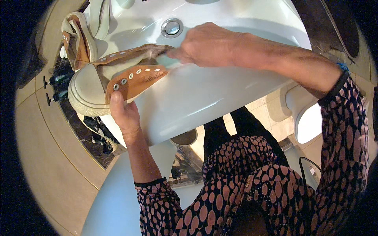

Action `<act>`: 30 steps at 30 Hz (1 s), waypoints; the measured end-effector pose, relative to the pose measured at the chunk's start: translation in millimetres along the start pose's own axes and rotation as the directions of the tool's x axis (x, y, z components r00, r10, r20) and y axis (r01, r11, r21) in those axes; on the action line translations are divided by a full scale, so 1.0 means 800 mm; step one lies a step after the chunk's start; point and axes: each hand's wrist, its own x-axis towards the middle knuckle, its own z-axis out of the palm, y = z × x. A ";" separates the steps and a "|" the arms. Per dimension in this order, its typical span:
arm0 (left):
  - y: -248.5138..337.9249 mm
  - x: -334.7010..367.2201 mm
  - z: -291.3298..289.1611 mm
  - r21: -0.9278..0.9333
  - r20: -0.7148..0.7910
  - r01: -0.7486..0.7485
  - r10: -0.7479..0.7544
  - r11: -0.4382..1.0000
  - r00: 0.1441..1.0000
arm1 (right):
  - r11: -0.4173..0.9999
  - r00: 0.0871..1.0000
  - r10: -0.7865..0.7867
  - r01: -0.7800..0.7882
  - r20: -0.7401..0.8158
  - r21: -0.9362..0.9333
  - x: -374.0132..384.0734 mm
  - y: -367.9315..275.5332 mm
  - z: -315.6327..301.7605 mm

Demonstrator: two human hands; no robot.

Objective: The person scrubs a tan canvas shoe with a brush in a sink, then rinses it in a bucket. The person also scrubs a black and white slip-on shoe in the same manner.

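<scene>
"So, where was the shoe?"

"At ten o'clock from the middle of my view, a cream-and-orange shoe (126, 78) lay over the left part of the white sink (189, 94), its toe pointing between eight and nine."

"And your hands?"

"My left hand (125, 114) was at the toe end, thumb pressed to the orange side flap by the eyelets, fingers curled lower down. My right hand (208, 47) was bunched, knuckles up, over the far end, toward two o'clock from the toe."

"Pinching what?"

"I couldn't tell; the fingertips were blurred, though something pale seemed to show under them."

"Anything else nearby?"

"A second shoe (78, 43) of the same colours stood between ten and eleven o'clock from the first. The metal drain (172, 27) sat near twelve in my view, and dark pump bottles (59, 79) were off toward half past nine."
</scene>
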 end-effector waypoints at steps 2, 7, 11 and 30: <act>-0.003 -0.002 0.002 -0.032 -0.012 0.005 -0.005 0.999 1.000 | 0.996 0.991 0.035 -0.045 -0.131 -0.071 0.017 0.010 0.016; 0.007 -0.005 0.012 0.027 -0.040 0.069 -0.068 0.997 0.997 | 0.967 0.983 0.178 -0.183 -0.047 -0.177 0.009 0.007 0.032; -0.001 -0.002 0.001 0.020 -0.025 0.037 -0.037 0.999 0.999 | 0.991 0.981 0.119 -0.126 0.151 0.040 0.000 -0.006 0.006; -0.021 0.002 -0.013 0.064 0.092 -0.015 0.009 0.998 0.996 | 0.974 0.974 0.220 -0.216 0.048 -0.073 0.017 0.010 0.024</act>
